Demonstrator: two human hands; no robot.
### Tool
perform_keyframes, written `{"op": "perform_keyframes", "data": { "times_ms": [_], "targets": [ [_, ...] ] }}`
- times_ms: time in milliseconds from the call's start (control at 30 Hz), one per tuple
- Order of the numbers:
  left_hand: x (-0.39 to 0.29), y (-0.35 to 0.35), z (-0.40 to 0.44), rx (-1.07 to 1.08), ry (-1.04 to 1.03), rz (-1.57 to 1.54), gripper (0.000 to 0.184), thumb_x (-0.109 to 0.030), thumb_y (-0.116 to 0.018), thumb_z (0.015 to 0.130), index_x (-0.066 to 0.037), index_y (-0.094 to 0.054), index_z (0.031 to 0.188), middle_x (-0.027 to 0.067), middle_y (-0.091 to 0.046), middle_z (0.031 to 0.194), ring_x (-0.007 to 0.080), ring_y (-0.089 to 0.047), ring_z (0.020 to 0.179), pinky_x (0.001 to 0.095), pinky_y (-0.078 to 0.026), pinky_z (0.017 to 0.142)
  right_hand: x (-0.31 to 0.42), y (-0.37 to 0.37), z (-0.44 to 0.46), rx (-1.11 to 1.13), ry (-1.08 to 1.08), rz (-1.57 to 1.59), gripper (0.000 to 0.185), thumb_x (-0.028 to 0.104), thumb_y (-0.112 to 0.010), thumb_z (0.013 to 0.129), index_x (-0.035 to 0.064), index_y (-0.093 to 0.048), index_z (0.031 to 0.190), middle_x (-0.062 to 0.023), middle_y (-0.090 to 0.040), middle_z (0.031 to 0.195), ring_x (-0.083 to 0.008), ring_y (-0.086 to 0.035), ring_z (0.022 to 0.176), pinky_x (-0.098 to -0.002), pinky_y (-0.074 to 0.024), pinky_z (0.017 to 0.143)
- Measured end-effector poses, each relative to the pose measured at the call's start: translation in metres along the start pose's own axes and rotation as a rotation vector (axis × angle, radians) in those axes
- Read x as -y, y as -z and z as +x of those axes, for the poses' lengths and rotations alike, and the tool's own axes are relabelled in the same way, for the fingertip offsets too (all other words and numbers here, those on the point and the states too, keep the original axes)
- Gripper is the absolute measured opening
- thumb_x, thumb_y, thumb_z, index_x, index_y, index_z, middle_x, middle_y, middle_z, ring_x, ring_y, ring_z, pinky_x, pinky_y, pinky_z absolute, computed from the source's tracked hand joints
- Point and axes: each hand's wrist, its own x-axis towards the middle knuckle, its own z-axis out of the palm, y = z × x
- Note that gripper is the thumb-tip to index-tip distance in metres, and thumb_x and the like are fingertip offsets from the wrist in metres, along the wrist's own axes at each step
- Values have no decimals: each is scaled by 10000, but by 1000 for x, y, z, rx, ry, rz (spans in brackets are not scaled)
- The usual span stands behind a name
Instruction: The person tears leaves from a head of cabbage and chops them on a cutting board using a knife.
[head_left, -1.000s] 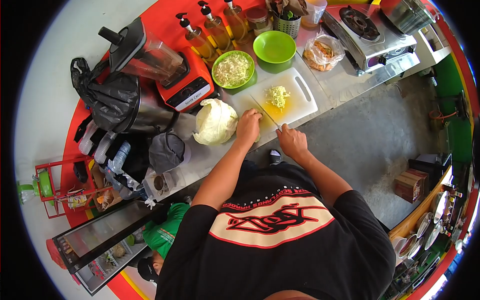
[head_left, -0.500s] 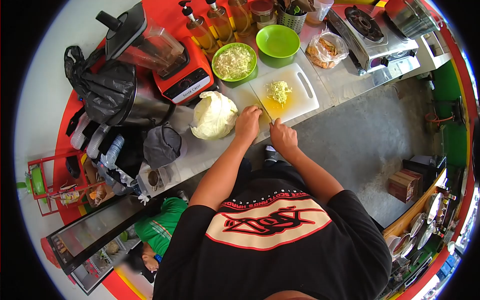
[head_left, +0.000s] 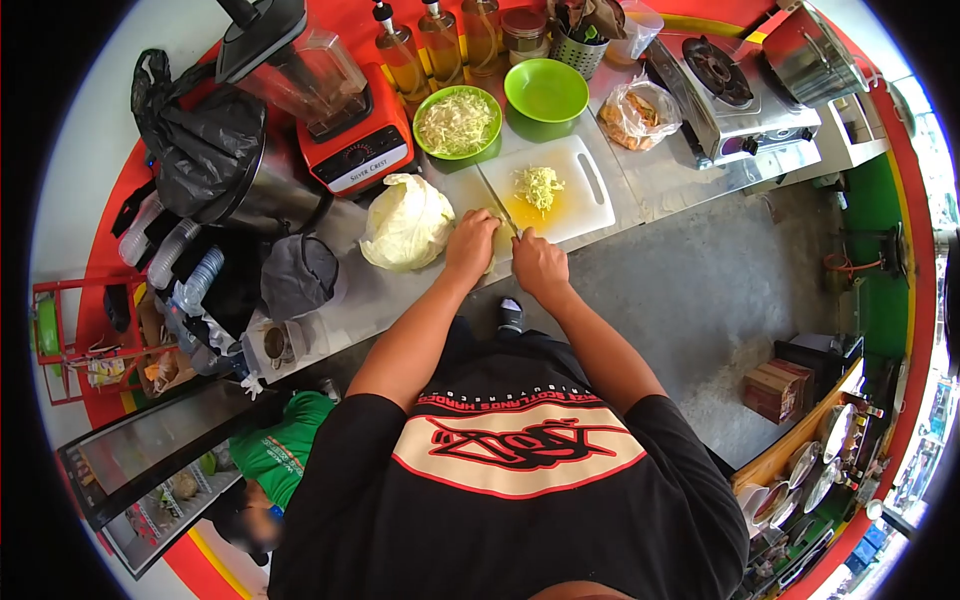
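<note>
My right hand [head_left: 540, 265] is wrapped round the handle of a knife [head_left: 498, 203], whose thin blade points away from me over the left part of a white cutting board [head_left: 592, 212]. Just left of the blade, the fingers of my left hand [head_left: 472, 245] are curled down on a pale piece of cabbage, mostly hidden under them. Right of the knife, a small heap of shredded cabbage [head_left: 538, 188] lies on the board. A big cut head of cabbage [head_left: 405, 222] rests on the counter beside my left hand. Behind it, a green bowl [head_left: 422, 146] holds more shreds.
A second green bowl [head_left: 546, 88] stands behind the board. Around it are a red blender [head_left: 355, 150], oil bottles [head_left: 440, 45], a plastic bag of food [head_left: 638, 115] and a gas stove [head_left: 735, 100]. A person in a green shirt [head_left: 275, 450] is low at the left by a glass-fronted fridge.
The whole view has shifted slightly, so the counter sits further left. Both hands stay at the board's near left edge, the knife still in the right one. The person in green has bent lower.
</note>
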Motion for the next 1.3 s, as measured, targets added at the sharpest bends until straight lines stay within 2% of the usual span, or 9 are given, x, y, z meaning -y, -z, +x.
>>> {"op": "perform_keyframes", "data": {
  "times_ms": [100,167,267,400,533,600,867,1033,1300],
  "targets": [
    [-2,2,1,17,10,-14,101,-57,-651,883,-32,-746,910,105,-674,937,330,-640,971,437,-530,822,5,11,-3,-27,29,-70,344,374,-512,1045,46,-585,970,-189,-736,784,-379,-744,749,-451,-593,692],
    [1,0,-1,23,24,-16,93,-57,-660,878,-29,-744,906,109,-671,933,332,-638,972,437,-528,822,4,1,-14,-24,-3,-26,351,374,-532,1035,30,-570,972,-221,-723,790,-417,-731,743,-509,-582,695],
    [0,-4,-4,-1,24,-16,113,-58,-661,864,-61,-759,921,75,-663,989,301,-618,1021,415,-545,833,0,-13,-13,19,-48,-17,361,378,-530,1034,22,-577,996,-231,-726,821,-419,-731,763,-514,-581,710],
    [-5,2,-5,-32,53,-52,97,-50,-717,827,-30,-745,917,105,-652,1035,346,-598,1032,429,-513,884,0,2,1,-22,41,-66,345,377,-521,1040,43,-565,968,-187,-739,799,-373,-744,740,-455,-592,667],
    [1,-2,0,-51,67,-96,111,-38,-744,804,-8,-730,910,138,-646,1066,377,-598,1021,442,-495,909,2,2,-11,-52,45,-22,355,375,-529,1035,25,-557,983,-214,-728,792,-425,-729,743,-506,-586,701],
    [3,-4,-1,-51,72,-116,116,-33,-749,799,-6,-721,907,136,-646,1053,383,-600,1010,446,-494,901,7,-4,-19,37,-60,-18,356,363,-528,1035,16,-583,977,-219,-736,839,-425,-733,785,-500,-585,728],
    [1,-7,-1,-17,159,-74,202,-40,-767,788,-20,-727,985,161,-609,1001,387,-589,994,470,-486,886,9,6,-11,-12,18,-24,359,374,-533,1034,17,-567,1024,-227,-732,814,-415,-737,764,-502,-589,703],
    [-2,-10,-4,-69,175,-102,146,4,-663,832,-6,-721,965,176,-605,990,396,-593,985,478,-488,872,6,-12,-13,26,-45,-5,353,369,-542,1030,18,-572,1009,-212,-736,840,-408,-740,811,-487,-589,737],
    [3,-14,-2,-91,188,-128,92,-18,-644,837,9,-692,911,217,-631,939,429,-616,925,506,-500,816,10,-2,-20,26,-19,-24,348,363,-541,1031,21,-574,981,-221,-734,847,-399,-741,809,-492,-586,726]
  ]
}}
